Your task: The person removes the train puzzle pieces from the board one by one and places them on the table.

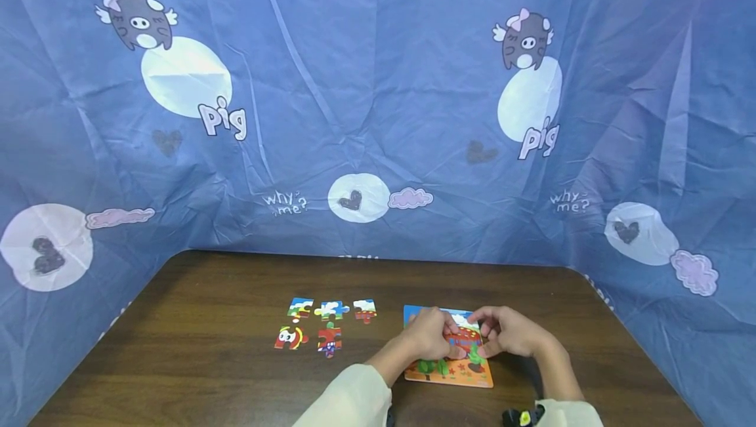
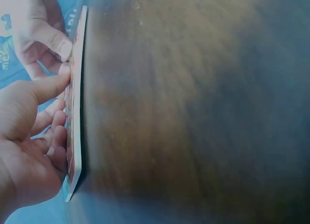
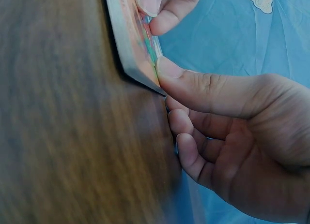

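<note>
A jigsaw puzzle (image 1: 449, 373) in a thin board lies on the table, printed with a red shape, green plants and an orange ground. My left hand (image 1: 430, 335) reaches over its middle, its thumb and fingertips resting on the picture. At the right edge, my right hand (image 1: 512, 331) touches the puzzle with thumb and forefinger spread apart. From the right wrist, that thumb (image 3: 208, 91) lies at the board's edge (image 3: 127, 54), with the other fingers loosely bent beside it. Both hands cover part of the picture, and whether either pinches a single piece I cannot tell.
Several loose puzzle pieces (image 1: 329, 335) lie in two rows left of the board, one with a white cartoon face (image 1: 287, 336). The dark wooden table (image 1: 195, 348) has rounded far corners. A blue printed cloth (image 1: 366, 119) hangs behind it and at both sides.
</note>
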`<state>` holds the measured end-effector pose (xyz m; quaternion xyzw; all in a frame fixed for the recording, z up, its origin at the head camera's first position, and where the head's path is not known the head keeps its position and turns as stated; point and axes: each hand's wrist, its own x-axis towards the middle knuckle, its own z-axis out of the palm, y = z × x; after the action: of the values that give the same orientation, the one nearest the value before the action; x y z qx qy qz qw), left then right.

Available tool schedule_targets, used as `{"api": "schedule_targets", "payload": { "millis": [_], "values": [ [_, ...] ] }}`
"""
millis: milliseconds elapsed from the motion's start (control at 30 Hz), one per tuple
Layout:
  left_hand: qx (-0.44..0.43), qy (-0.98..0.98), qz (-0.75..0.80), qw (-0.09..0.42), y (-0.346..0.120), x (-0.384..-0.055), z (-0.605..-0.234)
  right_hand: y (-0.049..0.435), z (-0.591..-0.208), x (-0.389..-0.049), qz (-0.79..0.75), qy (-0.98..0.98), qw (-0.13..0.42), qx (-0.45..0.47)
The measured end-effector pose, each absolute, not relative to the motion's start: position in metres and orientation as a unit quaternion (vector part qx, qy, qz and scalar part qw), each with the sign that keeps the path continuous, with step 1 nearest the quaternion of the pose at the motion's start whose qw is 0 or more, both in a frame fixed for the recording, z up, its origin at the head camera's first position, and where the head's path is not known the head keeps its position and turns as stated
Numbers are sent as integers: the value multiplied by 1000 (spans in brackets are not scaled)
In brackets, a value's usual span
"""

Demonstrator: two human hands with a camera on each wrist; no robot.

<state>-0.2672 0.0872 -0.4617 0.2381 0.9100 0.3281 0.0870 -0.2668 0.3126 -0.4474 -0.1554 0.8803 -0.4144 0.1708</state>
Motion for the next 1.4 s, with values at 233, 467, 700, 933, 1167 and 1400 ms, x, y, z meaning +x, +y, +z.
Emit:
{"api": "schedule_targets", "payload": {
  "millis": [233,467,700,933,1167,1400],
  "values": [
    [232,910,332,91,88,-266,-460,312,-445,-266,-415,879,169,-166],
    [234,908,337,78,89,-266,-462,313,-446,-267,-413,879,172,-163],
    [228,902,359,72,92,-265,-465,317,-447,-268,-416,876,181,-164],
    [221,890,391,76,91,-264,-467,318,-448,-267,-415,874,189,-166],
    [218,877,421,78,88,-265,-466,314,-447,-266,-411,875,191,-173],
    [223,865,440,87,86,-265,-463,309,-443,-264,-408,876,194,-171]
  ]
}}
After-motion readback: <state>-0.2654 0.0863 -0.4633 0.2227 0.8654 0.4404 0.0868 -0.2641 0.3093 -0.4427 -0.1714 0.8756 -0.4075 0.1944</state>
